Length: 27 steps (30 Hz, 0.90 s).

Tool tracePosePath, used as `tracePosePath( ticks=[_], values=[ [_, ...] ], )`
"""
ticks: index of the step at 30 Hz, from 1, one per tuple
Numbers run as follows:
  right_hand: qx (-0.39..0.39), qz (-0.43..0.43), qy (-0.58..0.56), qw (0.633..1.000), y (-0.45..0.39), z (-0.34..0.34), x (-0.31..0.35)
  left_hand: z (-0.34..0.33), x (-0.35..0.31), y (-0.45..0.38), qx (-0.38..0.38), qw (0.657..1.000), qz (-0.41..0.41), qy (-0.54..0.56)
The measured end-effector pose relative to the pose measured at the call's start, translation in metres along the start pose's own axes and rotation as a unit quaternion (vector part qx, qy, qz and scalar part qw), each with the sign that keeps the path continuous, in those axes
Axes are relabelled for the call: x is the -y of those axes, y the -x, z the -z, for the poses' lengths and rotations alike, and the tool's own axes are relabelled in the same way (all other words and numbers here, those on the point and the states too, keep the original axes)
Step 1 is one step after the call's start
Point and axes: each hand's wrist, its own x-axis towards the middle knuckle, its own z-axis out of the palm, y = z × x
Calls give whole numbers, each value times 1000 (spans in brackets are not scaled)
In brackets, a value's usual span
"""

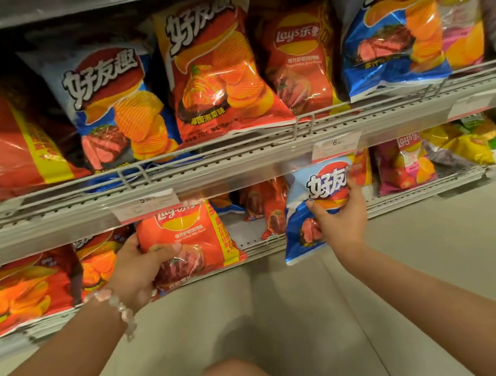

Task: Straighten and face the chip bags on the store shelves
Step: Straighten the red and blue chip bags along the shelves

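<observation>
At the lower shelf (279, 240), both hands grip chip bags above pale floor (439, 240).

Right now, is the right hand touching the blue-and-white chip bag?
Touching: the head view shows the right hand pinching the blue-and-white chip bag.

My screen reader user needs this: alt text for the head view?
Left hand grips a glossy red Lay's chip bag and right hand a blue-and-white one at the lower grey metal shelf.
</observation>
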Motion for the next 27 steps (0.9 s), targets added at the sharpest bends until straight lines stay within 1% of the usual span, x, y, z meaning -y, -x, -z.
tracePosePath(
  ticks=[2,5,8,10,12,14,19,21,23,25,27],
  values=[
    [32,-3,-1,999,20,-13,8,7,-3,6,0,1000,18,-11],
    [78,18,12,997,42,-36,20,18,-5,10,1,998,43,-35],
    [113,45,51,991,49,-63,32,28,-9,9,-33,996,28,-75],
    [130,44,72,988,48,-81,40,35,-12,8,-64,993,12,-94],
    [141,26,92,985,44,-100,47,43,-13,6,-78,994,10,-78],
    [147,6,102,984,42,-119,52,50,-13,5,-74,996,20,-52],
    [166,1,128,978,44,-158,55,53,-11,6,-58,998,32,-20],
    [173,2,151,973,45,-168,54,53,-8,6,-55,997,47,-13],
    [195,4,182,964,46,-176,52,53,-5,4,-50,997,59,-13],
    [216,-6,195,957,46,-180,50,51,-3,2,-48,997,65,-12],
    [221,-9,209,953,45,-182,44,49,-2,0,-46,997,66,-15]
  ],
)
